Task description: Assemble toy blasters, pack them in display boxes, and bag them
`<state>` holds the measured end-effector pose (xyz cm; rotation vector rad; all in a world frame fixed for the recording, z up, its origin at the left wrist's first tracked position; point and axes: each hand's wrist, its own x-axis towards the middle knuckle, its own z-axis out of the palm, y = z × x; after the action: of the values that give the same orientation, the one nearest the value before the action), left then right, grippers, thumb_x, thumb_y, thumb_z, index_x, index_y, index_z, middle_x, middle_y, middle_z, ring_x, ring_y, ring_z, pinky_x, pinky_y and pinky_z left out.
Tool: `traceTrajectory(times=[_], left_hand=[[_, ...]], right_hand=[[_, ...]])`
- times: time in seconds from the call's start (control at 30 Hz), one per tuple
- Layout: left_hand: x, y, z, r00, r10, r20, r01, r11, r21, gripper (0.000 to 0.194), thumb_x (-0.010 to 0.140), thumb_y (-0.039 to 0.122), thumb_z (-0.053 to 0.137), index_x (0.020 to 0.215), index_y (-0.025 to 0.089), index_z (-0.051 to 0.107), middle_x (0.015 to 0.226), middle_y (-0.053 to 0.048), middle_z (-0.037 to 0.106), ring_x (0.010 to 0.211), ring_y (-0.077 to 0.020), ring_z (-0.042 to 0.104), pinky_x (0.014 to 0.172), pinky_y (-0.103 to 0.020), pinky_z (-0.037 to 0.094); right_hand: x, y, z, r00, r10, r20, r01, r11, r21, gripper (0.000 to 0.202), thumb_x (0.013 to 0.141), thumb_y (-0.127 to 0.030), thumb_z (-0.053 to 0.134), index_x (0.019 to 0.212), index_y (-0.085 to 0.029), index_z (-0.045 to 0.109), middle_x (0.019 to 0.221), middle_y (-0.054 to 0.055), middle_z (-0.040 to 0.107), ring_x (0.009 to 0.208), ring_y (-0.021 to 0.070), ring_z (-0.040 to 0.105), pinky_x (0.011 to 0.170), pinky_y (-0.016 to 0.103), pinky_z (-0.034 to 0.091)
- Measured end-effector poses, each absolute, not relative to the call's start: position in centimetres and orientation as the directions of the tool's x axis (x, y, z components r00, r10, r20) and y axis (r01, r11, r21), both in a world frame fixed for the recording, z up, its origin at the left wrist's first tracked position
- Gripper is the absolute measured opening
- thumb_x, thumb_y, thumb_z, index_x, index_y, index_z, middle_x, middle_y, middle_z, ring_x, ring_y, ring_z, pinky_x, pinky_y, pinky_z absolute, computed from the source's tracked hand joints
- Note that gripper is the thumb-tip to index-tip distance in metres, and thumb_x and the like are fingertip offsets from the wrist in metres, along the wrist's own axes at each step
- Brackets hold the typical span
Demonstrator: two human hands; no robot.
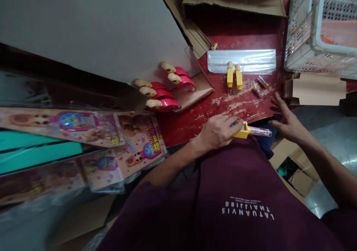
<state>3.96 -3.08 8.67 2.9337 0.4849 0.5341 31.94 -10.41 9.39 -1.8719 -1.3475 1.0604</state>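
Note:
My left hand is closed around a yellow plastic toy at the table's near edge, its fingers hiding part of it. A clear tube with printed wrapping sticks out of the toy's right end. To the right, my right hand hovers with its fingers apart and nothing in them, a short gap from the tube. Two similar yellow toys with tan animal heads lie ahead, partly on a stack of clear plastic bags. Beside them rest two small tubes in printed wrapping.
Several red toys with tan heads lie at the left by an open cardboard box. Printed packages fill the left side. A white plastic crate and folded brown cardboard stand right of the red table.

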Motion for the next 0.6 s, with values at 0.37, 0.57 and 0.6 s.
traceTrajectory(times=[0.37,0.57,0.6], left_hand=[[3.3,-3.4,6.5,0.579,0.715,0.392,0.479,-0.687,0.547,0.087,0.085,0.061,0.069,0.157,0.028,0.033,0.154,-0.016,0.050,0.138,-0.0351,0.049,0.113,-0.055,0.037],[1.1,-3.5,7.8,0.289,0.937,0.198,0.305,-0.286,0.908,0.065,0.096,0.062,0.053,0.147,0.025,0.038,0.120,-0.011,0.067,0.098,-0.0185,0.070,0.086,-0.032,0.057],[0.3,-3.2,8.6,0.229,0.950,0.212,0.363,-0.286,0.887,0.058,0.096,0.059,0.057,0.139,0.023,0.046,0.115,-0.009,0.068,0.095,-0.0175,0.069,0.083,-0.031,0.057]], right_hand=[[27.7,-12.3,9.9,-0.073,0.985,-0.157,0.489,-0.102,-0.866,0.034,0.100,-0.043,0.056,0.122,-0.019,0.067,0.111,0.009,0.075,0.096,0.0227,0.071,0.085,0.036,0.057],[24.1,-10.1,5.2,-0.136,0.983,0.122,0.516,0.176,-0.839,0.032,0.100,-0.035,0.056,0.130,-0.024,0.062,0.114,0.010,0.073,0.101,0.0230,0.070,0.089,0.039,0.057],[23.2,-9.4,4.5,-0.165,0.977,0.134,0.526,0.202,-0.826,0.035,0.100,-0.037,0.056,0.132,-0.024,0.061,0.119,0.011,0.071,0.108,0.0249,0.068,0.094,0.042,0.056]])
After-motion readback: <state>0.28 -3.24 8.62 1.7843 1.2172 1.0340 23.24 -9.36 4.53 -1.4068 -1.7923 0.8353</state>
